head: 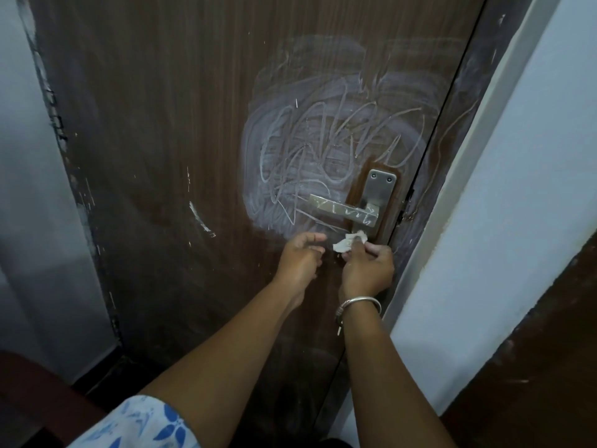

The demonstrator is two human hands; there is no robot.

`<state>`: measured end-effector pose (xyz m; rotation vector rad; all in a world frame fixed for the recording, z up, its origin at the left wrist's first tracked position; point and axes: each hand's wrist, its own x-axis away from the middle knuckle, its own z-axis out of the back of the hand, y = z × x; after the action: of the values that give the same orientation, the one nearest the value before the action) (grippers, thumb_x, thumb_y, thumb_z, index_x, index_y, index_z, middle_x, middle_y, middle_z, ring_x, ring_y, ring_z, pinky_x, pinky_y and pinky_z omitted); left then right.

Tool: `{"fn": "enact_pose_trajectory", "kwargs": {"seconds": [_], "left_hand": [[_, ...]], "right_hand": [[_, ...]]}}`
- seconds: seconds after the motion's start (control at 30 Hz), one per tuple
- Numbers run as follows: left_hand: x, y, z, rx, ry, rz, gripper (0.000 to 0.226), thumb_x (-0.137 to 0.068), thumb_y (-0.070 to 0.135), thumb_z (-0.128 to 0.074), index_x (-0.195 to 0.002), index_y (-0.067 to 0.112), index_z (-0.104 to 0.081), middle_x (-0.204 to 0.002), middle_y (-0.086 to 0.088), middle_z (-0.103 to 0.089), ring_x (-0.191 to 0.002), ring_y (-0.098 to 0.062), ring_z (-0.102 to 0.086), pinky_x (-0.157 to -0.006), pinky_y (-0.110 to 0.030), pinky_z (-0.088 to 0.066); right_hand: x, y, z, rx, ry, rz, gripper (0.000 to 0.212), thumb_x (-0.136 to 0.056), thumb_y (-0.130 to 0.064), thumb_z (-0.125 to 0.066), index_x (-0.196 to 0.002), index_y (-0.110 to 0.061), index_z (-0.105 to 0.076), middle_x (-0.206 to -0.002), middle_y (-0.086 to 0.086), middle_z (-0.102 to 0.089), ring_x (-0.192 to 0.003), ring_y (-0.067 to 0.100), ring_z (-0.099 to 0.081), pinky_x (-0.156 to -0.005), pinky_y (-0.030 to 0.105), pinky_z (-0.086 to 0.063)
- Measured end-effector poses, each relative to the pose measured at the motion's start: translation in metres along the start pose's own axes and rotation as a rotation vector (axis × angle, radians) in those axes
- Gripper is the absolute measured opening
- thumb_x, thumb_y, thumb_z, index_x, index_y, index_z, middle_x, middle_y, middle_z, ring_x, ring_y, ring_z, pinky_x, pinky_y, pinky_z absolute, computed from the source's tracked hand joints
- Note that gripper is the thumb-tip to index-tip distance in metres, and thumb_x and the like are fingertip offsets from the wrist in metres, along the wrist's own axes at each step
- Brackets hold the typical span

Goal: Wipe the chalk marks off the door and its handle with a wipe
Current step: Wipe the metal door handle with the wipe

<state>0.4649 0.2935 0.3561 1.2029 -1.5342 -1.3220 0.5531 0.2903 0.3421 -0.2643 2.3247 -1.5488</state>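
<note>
Wipe [349,242]: small, white, crumpled. Located just right of centre frame, directly below the lever and in front of the door face; whether it touches the door cannot be told.

Right hand [368,270]: back of hand toward the camera, fingers curled, thumb and fingertips pinching the wipe's lower right edge. Forearm rises from the bottom of the frame, wrist nearly straight. A silver bangle [358,303] sits on the wrist.

Left hand [298,257]: just left of the wipe, not in contact with it. Thumb extended toward the wipe, the other fingers loosely curled, nothing held. Forearm enters from lower left, out of a white sleeve with blue flower print [139,425].

Door handle [342,210]: metal lever, horizontal, pointing left from a tall backplate [381,189] with two screws at its top. Short white chalk strokes run along the lever's upper face.

Door [161,124]: dark brown wood grain, fills most of the frame. Chalk marks [323,150]: dense looping scribble above and left of the handle, surrounded by a hazy white smear. Scattered white scuffs lie toward the door's left side.

Surroundings: pale door frame [468,176] at right, light wall [533,189] beyond it, dark band [533,350] at lower right.
</note>
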Motion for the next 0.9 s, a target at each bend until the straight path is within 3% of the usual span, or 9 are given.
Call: {"fn": "enact_pose_trajectory", "kwargs": {"seconds": [0.17, 0.4, 0.6, 0.67, 0.83, 0.9], "left_hand": [[-0.001, 0.000, 0.005, 0.007, 0.027, 0.002, 0.029, -0.085, -0.002, -0.046, -0.091, 0.023, -0.061, -0.077, 0.005, -0.055, -0.063, -0.006, -0.048, -0.050, -0.018, -0.036], [-0.002, -0.004, 0.010, -0.006, 0.024, 0.019, 0.030, -0.086, 0.002, -0.047, -0.088, 0.029, -0.060, -0.084, 0.005, -0.058, -0.067, -0.009, -0.049, -0.057, -0.024, -0.037], [0.000, -0.005, 0.005, 0.016, 0.035, 0.019, 0.030, -0.086, -0.001, -0.047, -0.085, 0.026, -0.059, -0.073, 0.004, -0.056, -0.060, -0.006, -0.047, -0.045, -0.015, -0.036], [0.000, -0.004, 0.006, 0.016, 0.027, 0.014, 0.029, -0.086, -0.001, -0.047, -0.087, 0.026, -0.059, -0.076, 0.005, -0.056, -0.061, -0.006, -0.048, -0.047, -0.016, -0.036], [-0.001, -0.003, 0.014, 0.016, 0.050, -0.020, 0.030, -0.085, 0.000, -0.049, -0.090, 0.028, -0.060, -0.080, 0.006, -0.057, -0.065, -0.007, -0.050, -0.053, -0.021, -0.038], [-0.001, -0.002, 0.016, 0.060, 0.066, -0.050, 0.030, -0.086, 0.001, -0.050, -0.091, 0.029, -0.059, -0.080, 0.007, -0.057, -0.067, -0.007, -0.051, -0.056, -0.022, -0.039]], "right_hand": [[-0.003, -0.007, -0.006, 0.018, -0.053, 0.060, 0.014, -0.082, -0.008, -0.070, -0.076, -0.010, -0.057, -0.062, -0.004, -0.062, -0.046, 0.001, -0.061, -0.051, 0.020, -0.053], [-0.001, 0.008, 0.003, 0.150, -0.038, 0.030, 0.012, -0.081, -0.008, -0.069, -0.076, -0.009, -0.059, -0.068, 0.010, -0.064, -0.049, 0.009, -0.060, -0.044, 0.013, -0.047], [0.001, 0.000, -0.006, -0.040, -0.039, -0.073, 0.017, -0.082, -0.004, -0.068, -0.073, -0.014, -0.058, -0.070, 0.015, -0.065, -0.042, 0.002, -0.058, -0.046, 0.017, -0.049], [0.001, -0.002, -0.006, -0.072, -0.043, -0.111, 0.018, -0.082, -0.002, -0.067, -0.073, -0.013, -0.057, -0.073, 0.019, -0.064, -0.041, 0.002, -0.057, -0.046, 0.017, -0.049], [0.010, -0.006, 0.005, 0.008, -0.035, -0.023, 0.012, -0.083, -0.005, -0.065, -0.085, -0.014, -0.057, -0.085, 0.014, -0.067, -0.066, 0.015, -0.065, -0.058, 0.025, -0.054], [0.012, -0.012, 0.012, 0.032, 0.009, 0.051, 0.014, -0.087, -0.006, -0.060, -0.097, -0.015, -0.057, -0.094, 0.010, -0.066, -0.077, 0.018, -0.063, -0.062, 0.019, -0.052]]}}
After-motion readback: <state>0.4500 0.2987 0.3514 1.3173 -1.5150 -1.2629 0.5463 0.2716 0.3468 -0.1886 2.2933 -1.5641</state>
